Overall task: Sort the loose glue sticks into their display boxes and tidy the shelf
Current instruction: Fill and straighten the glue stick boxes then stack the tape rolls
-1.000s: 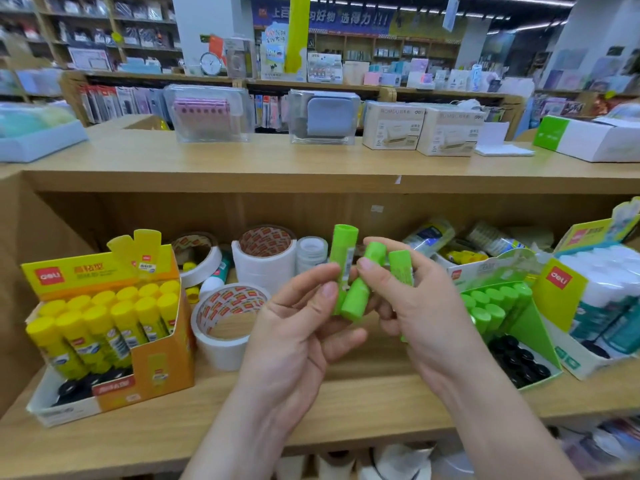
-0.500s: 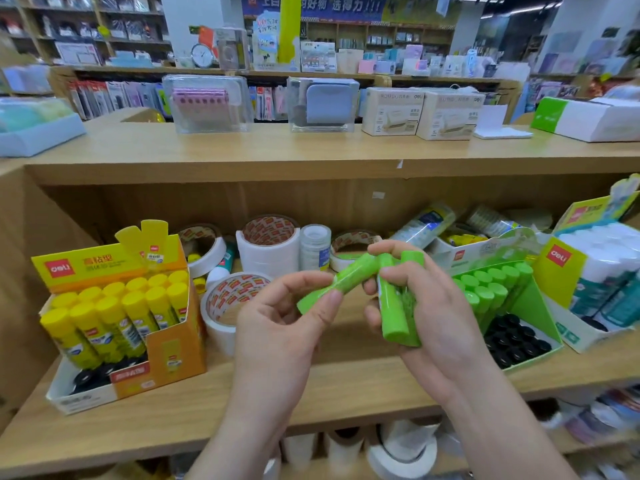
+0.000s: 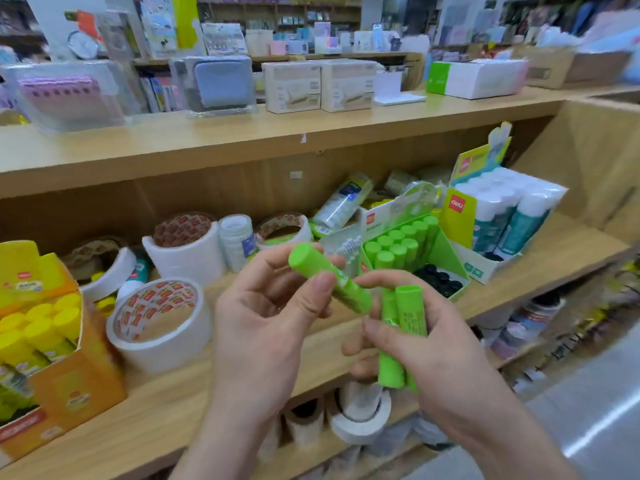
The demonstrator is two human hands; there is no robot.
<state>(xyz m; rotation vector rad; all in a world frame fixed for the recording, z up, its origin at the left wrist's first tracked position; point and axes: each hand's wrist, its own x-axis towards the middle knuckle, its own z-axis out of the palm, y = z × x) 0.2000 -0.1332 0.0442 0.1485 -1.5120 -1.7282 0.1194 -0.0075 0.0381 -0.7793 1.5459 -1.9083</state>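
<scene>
**Glue sticks: three green ones in hand, none boxed yet**

One green stick (image 3: 325, 275) is pinched betw. thumb and fingers of the L hand (image 3: 263, 327). It lies slantwise, cap up-left. Its low end meets the R hand (image 3: 426, 344), which is curled round two more sticks (image 3: 410, 313) held roughly upright. All three are in the air over the shelf (image 3: 166, 410) edge, w/ the green box (image 3: 448, 251) just behind, to the right.

Risks, as I judge them: the R hand's pair looks loosely bundled, so one could slide out while the slanted stick gets passed over. Being over the lip, it'd prob. drop to the floor (image 3: 588, 427). The green box is light card, so a hard push could shove or tip it. The yellow box (image 3: 76, 389) sits far left, which makes a colour mix-up possible.

The shelf is pale wood and crowded: tape rolls (image 3: 159, 341), a white-capped pack (image 3: 509, 209) at right. The shop aisle beyond is blurred. The upper shelf (image 3: 207, 140) carries white cartons (image 3: 294, 88) and clear cases (image 3: 214, 84).
</scene>
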